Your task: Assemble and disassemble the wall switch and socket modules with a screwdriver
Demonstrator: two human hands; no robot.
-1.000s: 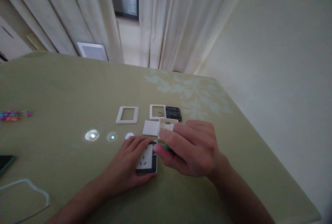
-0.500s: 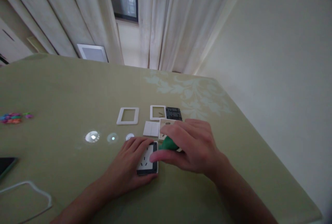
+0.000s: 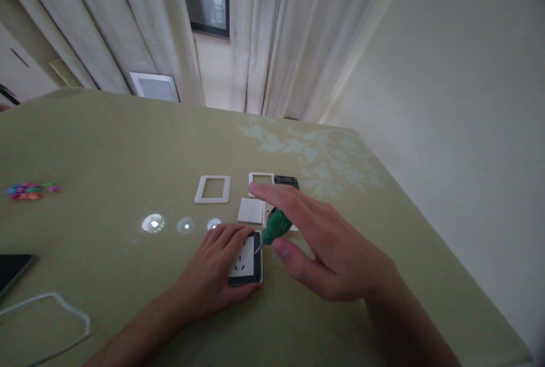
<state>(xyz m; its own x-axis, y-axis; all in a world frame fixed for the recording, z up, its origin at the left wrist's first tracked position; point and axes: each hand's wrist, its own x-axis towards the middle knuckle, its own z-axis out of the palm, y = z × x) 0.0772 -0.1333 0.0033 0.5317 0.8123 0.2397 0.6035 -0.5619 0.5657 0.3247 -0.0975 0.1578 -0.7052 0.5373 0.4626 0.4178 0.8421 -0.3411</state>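
My left hand (image 3: 210, 273) lies over a white wall socket (image 3: 246, 262) with a dark back, pressing it onto the green tablecloth (image 3: 106, 146), fingers curled round its left edge. My right hand (image 3: 319, 242) holds a green-handled screwdriver (image 3: 275, 228) in the palm, with the thumb under it and the index finger stretched out over it. The metal tip touches the socket's upper right edge.
Behind the hands lie a white frame (image 3: 212, 189), a second white frame (image 3: 260, 181), a black module (image 3: 286, 181) and a white switch plate (image 3: 250, 210). Coloured bits (image 3: 29, 190) lie far left, a dark phone (image 3: 12, 268) and a white cable (image 3: 51, 310) near left. The table's edge runs along the right.
My right hand has loosened from a tight grip: the fingers have stretched out and the green handle now shows. The screwdriver tip stays at the socket's edge. My left hand has barely moved.
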